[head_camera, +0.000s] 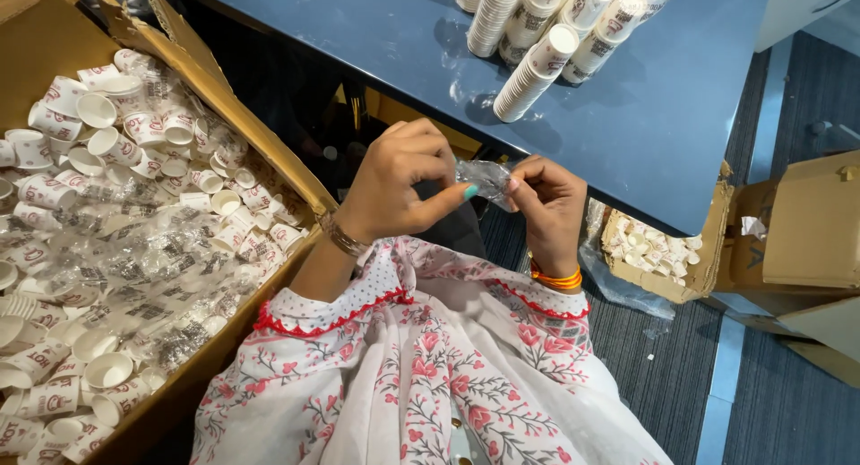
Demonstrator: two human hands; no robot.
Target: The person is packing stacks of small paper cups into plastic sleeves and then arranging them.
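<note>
A crumpled scrap of clear plastic wrap (486, 178) is pinched between both hands, held in the air just in front of the near edge of the blue bench (663, 116). The left hand (399, 183) grips it with thumb and curled fingers; most of the wrap on that side is hidden behind the fingers. The right hand (546, 205) closes on the other end with its fingertips, so only a small glossy middle part shows, and its true shape is hard to make out.

Beyond the wrap, on the far part of the bench, lie bagged stacks of white paper cups (555, 35), their tops cut off by the picture's edge. To the left of the bench stands a large open cardboard box (197, 71) filled with loose small printed paper cups (116, 142) and clear wrapping; the box runs out of the picture on the left and bottom. To the right of the hands, partly under the bench, sits a smaller torn carton (708, 250) with small white cups inside, too small to tell apart. Further right, plain cardboard boxes (815, 223) are cut off at the edge.
</note>
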